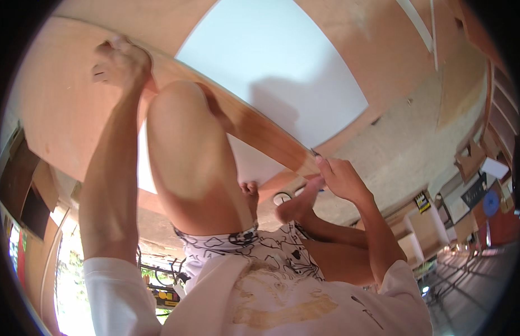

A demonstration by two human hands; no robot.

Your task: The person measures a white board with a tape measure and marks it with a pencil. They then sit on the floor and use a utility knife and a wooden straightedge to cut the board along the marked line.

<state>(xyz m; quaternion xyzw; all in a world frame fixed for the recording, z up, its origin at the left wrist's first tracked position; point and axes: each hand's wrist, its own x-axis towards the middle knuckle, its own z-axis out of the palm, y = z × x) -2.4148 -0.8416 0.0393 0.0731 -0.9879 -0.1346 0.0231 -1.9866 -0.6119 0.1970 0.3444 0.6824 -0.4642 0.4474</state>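
A long wooden strip [265, 131] lies slantwise across a white sheet [282, 50] on the floor. My left hand [125, 61] is at its far left end, over a light-brown board [64, 89]. The fingers there look curled but are smeared, so whether they hold anything is unclear. Near the strip's other end my right hand [344, 179] is closed, pinching a thin dark-tipped tool [315, 152] whose point is by the strip's edge. Most of the tool is hidden in the fingers. My raised left knee [179, 106] is over the strip.
A bare foot [296, 207] is just below my right hand, near a small round white item [282, 198]. More wooden sheets [377, 39] lie at the far side. Boxes, a blue disc [491, 203] and other clutter stand at the right; a shelf-like wooden unit [33, 196] is at the left.
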